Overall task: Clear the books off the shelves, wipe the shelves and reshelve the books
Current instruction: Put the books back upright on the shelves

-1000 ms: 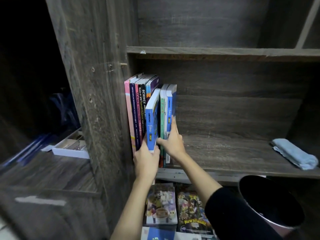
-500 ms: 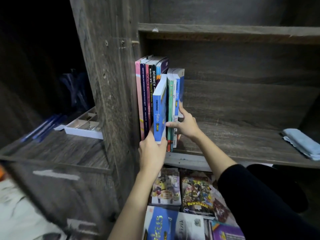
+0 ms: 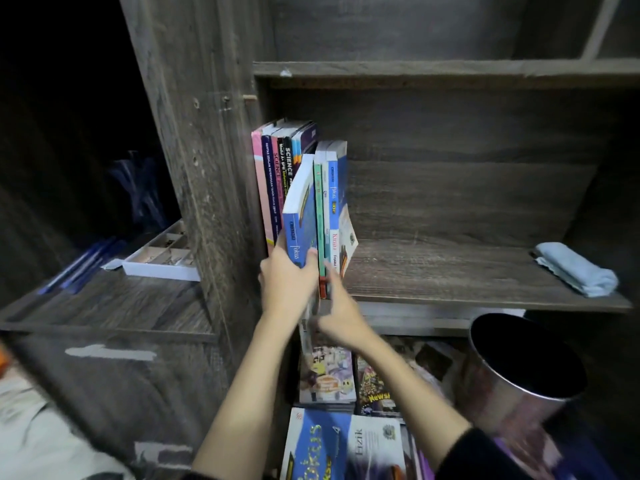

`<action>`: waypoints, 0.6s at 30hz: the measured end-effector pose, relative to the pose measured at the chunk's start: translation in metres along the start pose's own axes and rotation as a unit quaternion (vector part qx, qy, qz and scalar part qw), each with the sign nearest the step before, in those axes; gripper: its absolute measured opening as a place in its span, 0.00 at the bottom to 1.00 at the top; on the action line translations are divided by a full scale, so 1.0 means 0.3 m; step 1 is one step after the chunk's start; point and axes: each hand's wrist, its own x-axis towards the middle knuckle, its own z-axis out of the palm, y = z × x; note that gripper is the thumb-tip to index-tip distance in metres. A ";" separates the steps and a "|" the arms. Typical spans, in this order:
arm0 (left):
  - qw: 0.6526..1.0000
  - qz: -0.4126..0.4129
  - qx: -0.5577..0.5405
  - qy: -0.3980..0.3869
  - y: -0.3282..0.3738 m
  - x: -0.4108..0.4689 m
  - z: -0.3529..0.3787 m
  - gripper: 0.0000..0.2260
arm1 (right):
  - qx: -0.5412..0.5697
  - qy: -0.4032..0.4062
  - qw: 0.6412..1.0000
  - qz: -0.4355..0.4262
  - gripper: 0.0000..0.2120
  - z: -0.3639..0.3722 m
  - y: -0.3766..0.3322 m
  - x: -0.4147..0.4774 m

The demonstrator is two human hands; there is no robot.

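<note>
The work appears to be in its last part, the reshelving. The left grip (image 3: 287, 285) is closed around the lower end of a blue book (image 3: 300, 209), which stands tilted and is not yet fully in line with its neighbours. Directly above this grip a row of taller books (image 3: 277, 168) stands upright against the side wall. Just to the right of the held book stand some green and blue books (image 3: 332, 188). The right grip (image 3: 341, 315) reaches to the foot of these books. It is blurred, so I cannot tell whether its fingers are straight or curled, or whether it holds anything.

To the right of both grips the shelf (image 3: 450, 275) is bare wood. A folded blue cloth (image 3: 576, 268) lies at its far right end, well apart from the books. From this I judge that the clearing and the wiping of this shelf are done.

Much is left, I think. Below the grips several books (image 3: 327, 375) lie flat and wait to go up. The upper shelf (image 3: 415, 69), above the grips, shows no books in the visible part.
</note>
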 end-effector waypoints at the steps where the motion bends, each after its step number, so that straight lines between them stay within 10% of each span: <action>1: 1.000 0.003 -0.002 -0.002 0.001 -0.002 0.000 0.16 | 0.017 -0.029 0.999 -0.004 0.54 0.028 -0.001 -0.026; 18: 0.999 0.047 0.003 -0.020 0.199 -0.127 -0.134 0.10 | -0.209 0.139 0.967 -0.041 0.38 0.027 -0.234 -0.288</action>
